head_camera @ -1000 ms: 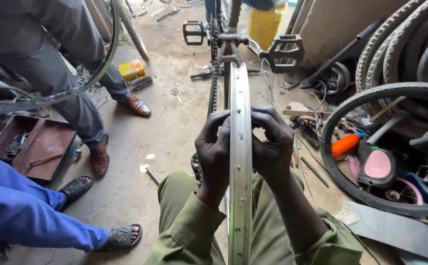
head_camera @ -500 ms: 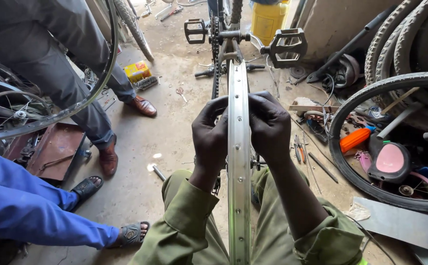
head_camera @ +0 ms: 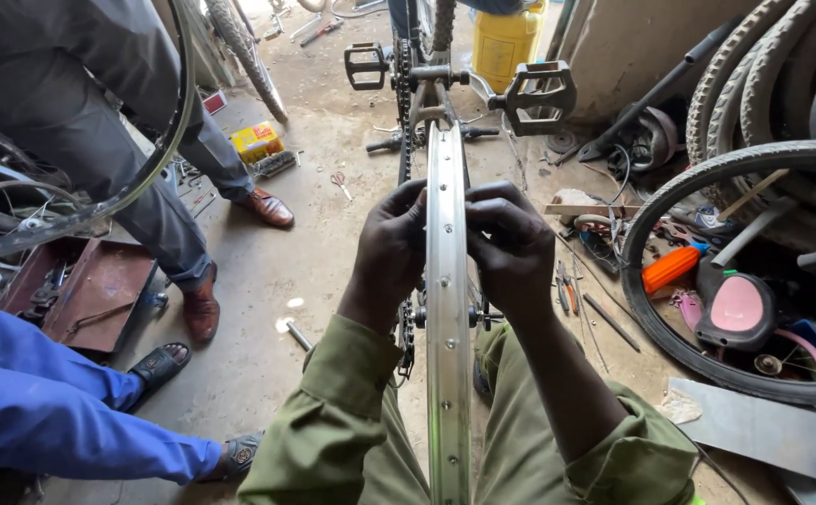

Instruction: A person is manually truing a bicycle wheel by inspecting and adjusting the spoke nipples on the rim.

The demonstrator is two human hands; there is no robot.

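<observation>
The left hand [head_camera: 391,245] and right hand [head_camera: 511,241] pinch the bare silver rim [head_camera: 448,309] from either side, fingers curled over its edges near the top of the visible arc, the rim standing upright between the person's knees with its drilled channel facing the camera. Whether the fingertips also hold something small, such as a spoke nipple, I cannot tell; they hide that spot. The grip sits high and narrow, so the rim could twist or tip sideways if one hand lets go, and thin metal edges can nick fingers pressed hard against them. Just beyond stands an upturned bike, its chain [head_camera: 404,103] and pedals [head_camera: 537,93] close to the rim's far end; a push forward could knock the rim against them. On the floor [head_camera: 324,252], scissors [head_camera: 340,181], loose tools [head_camera: 576,290] and a tyre [head_camera: 698,271] at the right crowd the feet, and any small part dropped there would be hard to find. People stand close at the left, one brown shoe [head_camera: 204,309] near enough to be bumped.
</observation>
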